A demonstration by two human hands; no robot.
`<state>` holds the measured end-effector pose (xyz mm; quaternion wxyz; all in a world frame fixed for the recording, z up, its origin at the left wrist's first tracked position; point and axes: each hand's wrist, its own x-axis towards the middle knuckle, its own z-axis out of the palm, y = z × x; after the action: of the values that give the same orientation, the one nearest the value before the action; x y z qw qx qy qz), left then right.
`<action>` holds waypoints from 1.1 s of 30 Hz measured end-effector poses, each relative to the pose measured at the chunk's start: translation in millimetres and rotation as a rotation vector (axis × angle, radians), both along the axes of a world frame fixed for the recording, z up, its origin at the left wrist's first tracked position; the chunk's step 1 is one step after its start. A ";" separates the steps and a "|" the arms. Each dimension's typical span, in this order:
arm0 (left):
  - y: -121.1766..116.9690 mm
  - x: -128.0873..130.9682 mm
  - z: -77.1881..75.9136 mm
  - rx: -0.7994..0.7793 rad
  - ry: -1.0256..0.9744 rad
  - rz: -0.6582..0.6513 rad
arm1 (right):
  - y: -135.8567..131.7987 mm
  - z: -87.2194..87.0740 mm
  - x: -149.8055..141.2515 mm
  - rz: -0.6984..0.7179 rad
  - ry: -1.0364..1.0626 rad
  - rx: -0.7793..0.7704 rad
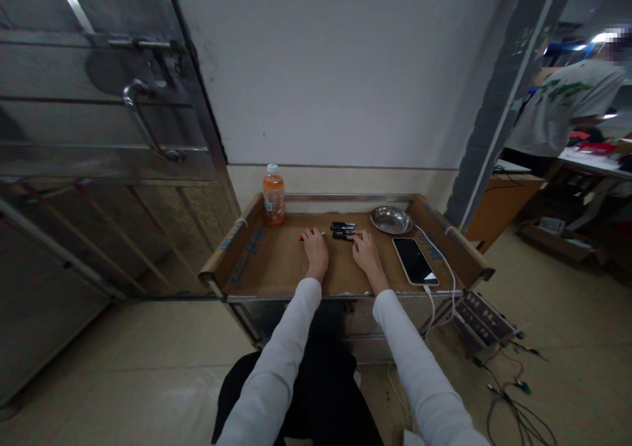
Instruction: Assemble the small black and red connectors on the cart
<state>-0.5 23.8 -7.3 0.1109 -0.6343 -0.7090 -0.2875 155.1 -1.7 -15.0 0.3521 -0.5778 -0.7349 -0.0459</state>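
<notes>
2 long white sleeves [274, 370] leave the hands [317, 256] bare, worn with black trousers [328, 393].

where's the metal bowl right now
In the head view, the metal bowl sits at the back right of the cardboard-lined surface, behind the phone and right of the black pens.

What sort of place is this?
Probably a workshop or factory: see the grey metal door, brown cardboard-lined metal cart, and person in a white, green-printed shirt by a cluttered, white-topped worktable.
</notes>
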 end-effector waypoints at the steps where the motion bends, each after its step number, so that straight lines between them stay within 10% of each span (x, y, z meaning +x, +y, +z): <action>1: 1.0 0.2 -0.3 0.002 0.006 -0.004 | 0.1 -0.3 -0.4 -0.009 -0.019 -0.002; 6: 2.3 1.2 1.2 0.059 -0.052 -0.080 | 2.6 -3.1 -1.4 -0.039 -0.061 0.000; 14: 4.3 8.9 1.1 0.031 0.006 -0.630 | 5.1 -5.5 -0.3 -0.062 -0.086 -0.007; 33: 20.8 4.0 -14.3 -0.007 -0.267 -0.671 | 3.9 -2.8 2.7 -0.077 0.011 0.075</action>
<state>3.5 44.6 -21.6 -0.0857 -0.7890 -0.4704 -0.3858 157.7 2.1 -17.8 0.3754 -0.5924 -0.7079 -0.0837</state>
